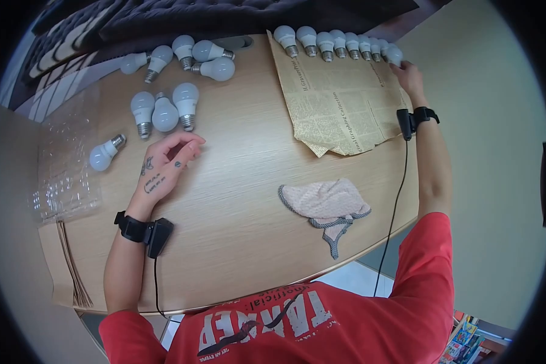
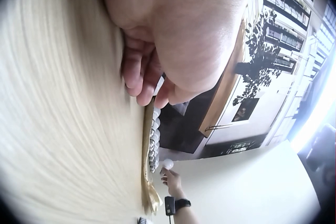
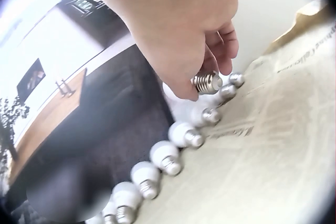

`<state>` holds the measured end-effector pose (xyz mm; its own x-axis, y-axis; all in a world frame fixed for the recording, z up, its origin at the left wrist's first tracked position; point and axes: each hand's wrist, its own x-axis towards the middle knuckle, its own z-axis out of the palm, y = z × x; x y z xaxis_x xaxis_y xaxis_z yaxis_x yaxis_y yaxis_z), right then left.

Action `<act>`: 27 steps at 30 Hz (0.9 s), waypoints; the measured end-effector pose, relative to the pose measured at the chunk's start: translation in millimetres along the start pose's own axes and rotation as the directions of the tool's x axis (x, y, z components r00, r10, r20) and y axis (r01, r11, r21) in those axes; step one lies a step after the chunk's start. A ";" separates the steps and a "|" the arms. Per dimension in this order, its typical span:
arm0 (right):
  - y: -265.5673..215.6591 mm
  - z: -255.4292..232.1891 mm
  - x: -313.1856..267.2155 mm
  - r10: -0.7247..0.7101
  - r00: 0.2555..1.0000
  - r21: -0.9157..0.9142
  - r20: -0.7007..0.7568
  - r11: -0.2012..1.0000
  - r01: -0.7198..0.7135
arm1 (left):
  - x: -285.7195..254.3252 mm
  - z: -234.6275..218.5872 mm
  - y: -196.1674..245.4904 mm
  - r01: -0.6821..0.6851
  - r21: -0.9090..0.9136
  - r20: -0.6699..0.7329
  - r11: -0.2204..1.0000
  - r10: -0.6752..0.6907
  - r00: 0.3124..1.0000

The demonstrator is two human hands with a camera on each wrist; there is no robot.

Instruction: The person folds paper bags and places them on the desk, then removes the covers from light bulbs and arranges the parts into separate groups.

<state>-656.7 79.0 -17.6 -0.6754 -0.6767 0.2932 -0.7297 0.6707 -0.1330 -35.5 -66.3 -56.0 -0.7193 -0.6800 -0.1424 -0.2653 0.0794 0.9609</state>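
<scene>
My right hand (image 1: 409, 80) pinches a light bulb (image 1: 394, 55) at the right end of a row of bulbs. In the right wrist view the held bulb's metal screw base (image 3: 208, 82) sticks out between thumb and fingers. The other bulbs of the row, such as this white bulb (image 1: 326, 43), lie along the far edge of a newsprint-patterned paper sheet (image 1: 321, 91), bases toward me. My left hand (image 1: 167, 162) rests on the table with fingers loosely bent, holding nothing. Just beyond its fingers lies a group of three bulbs (image 1: 164, 115).
More bulbs (image 1: 159, 59) lie at the back left, and a single bulb (image 1: 103, 156) lies left of my left hand. A clear plastic package (image 1: 67, 170) and brown paper pieces (image 1: 67, 261) are at the left edge. A pink cloth (image 1: 327, 203) sits near the front edge.
</scene>
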 end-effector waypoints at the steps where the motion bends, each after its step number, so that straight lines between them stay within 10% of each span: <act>1: 17.2 3.4 3.4 0.055 0.998 -0.018 0.041 0.998 -0.054 | 0.1 0.1 0.2 0.006 0.006 0.006 1.000 -0.006 1.000; 27: 71.1 18.0 7.4 0.233 0.944 -0.122 0.236 0.970 -0.209 | 0.0 3.1 5.1 0.052 0.007 -0.034 0.999 -0.052 0.998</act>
<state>-715.5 116.2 -41.9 -0.8321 -0.5541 0.0223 -0.5541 0.8291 -0.0750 -38.9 -63.7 -51.8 -0.6824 -0.7075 -0.1837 -0.3068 0.0491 0.9505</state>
